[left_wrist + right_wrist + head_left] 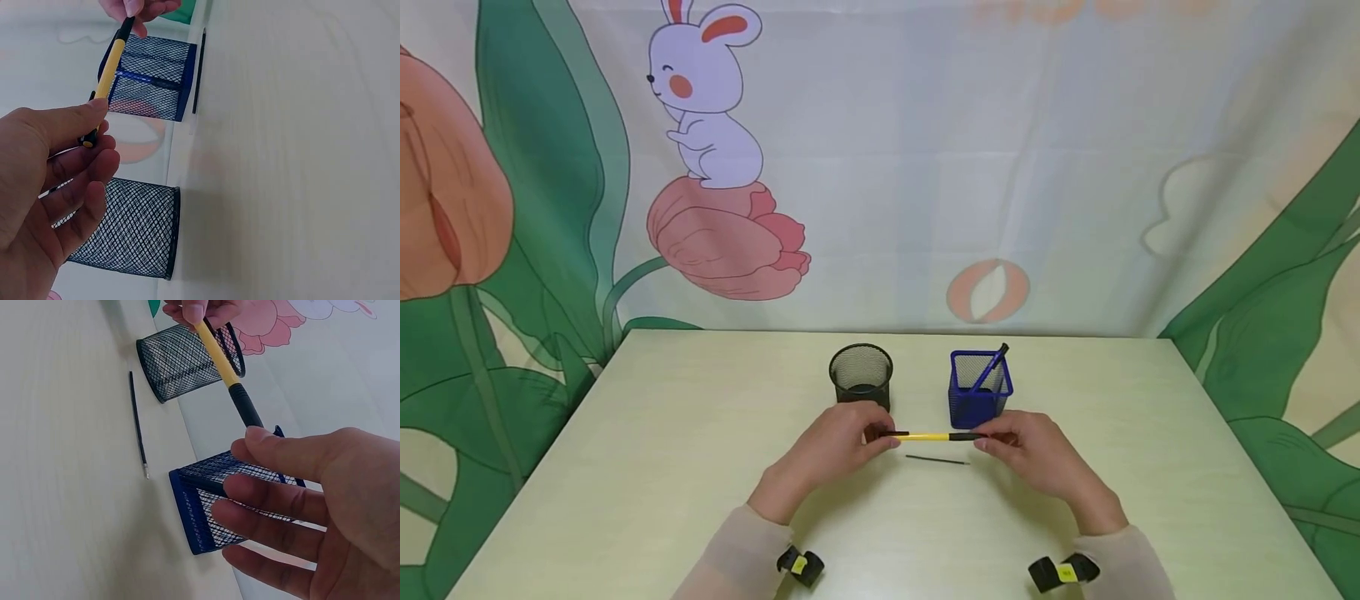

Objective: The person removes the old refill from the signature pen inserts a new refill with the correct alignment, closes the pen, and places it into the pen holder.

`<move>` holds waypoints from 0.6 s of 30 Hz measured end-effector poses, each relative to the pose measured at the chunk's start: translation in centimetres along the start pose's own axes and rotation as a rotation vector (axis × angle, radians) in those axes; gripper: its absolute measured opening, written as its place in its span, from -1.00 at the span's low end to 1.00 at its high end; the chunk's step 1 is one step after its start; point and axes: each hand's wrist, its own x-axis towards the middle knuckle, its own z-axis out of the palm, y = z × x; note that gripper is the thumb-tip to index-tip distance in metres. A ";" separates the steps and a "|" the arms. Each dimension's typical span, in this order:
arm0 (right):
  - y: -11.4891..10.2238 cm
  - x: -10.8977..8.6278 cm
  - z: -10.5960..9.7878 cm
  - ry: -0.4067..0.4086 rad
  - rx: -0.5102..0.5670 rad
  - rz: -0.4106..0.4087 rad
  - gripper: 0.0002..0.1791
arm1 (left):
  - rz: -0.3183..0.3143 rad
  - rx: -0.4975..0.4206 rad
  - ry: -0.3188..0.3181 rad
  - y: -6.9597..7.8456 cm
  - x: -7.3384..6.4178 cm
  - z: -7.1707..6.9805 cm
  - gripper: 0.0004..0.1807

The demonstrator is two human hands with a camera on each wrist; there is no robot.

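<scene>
Both hands hold a yellow and black pen (928, 437) level above the table. At its clip end, my left hand (850, 442) pinches it between thumb and fingers; the button end pokes out in the left wrist view. My right hand (1033, 450) pinches the black grip end, and the tip is hidden by the fingers. Below the pen a thin dark ink refill (937, 459) lies on the table, its pale metal tip (147, 472) plain in the right wrist view. The remaining right fingers are spread loosely, touching nothing visible.
A round black mesh pen holder (862, 375) stands behind the left hand. Behind the right hand is a square blue mesh pen holder (980, 408) with a dark blue pen (990, 367) leaning in it. A printed curtain (880, 167) hangs along the table's (647, 450) back edge.
</scene>
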 end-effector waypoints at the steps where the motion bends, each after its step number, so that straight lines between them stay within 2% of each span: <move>1: 0.0 0.0 0.1 0.005 0.003 -0.005 -0.83 | -0.003 0.004 0.003 0.1 0.0 0.0 -0.87; 13: -0.5 0.3 0.8 0.029 -0.028 -0.045 -0.83 | -0.027 0.024 0.086 0.4 -0.6 0.5 -0.88; 18: -1.0 0.4 0.8 0.035 -0.038 -0.044 -0.82 | -0.023 0.032 0.147 0.5 -0.6 0.6 -0.88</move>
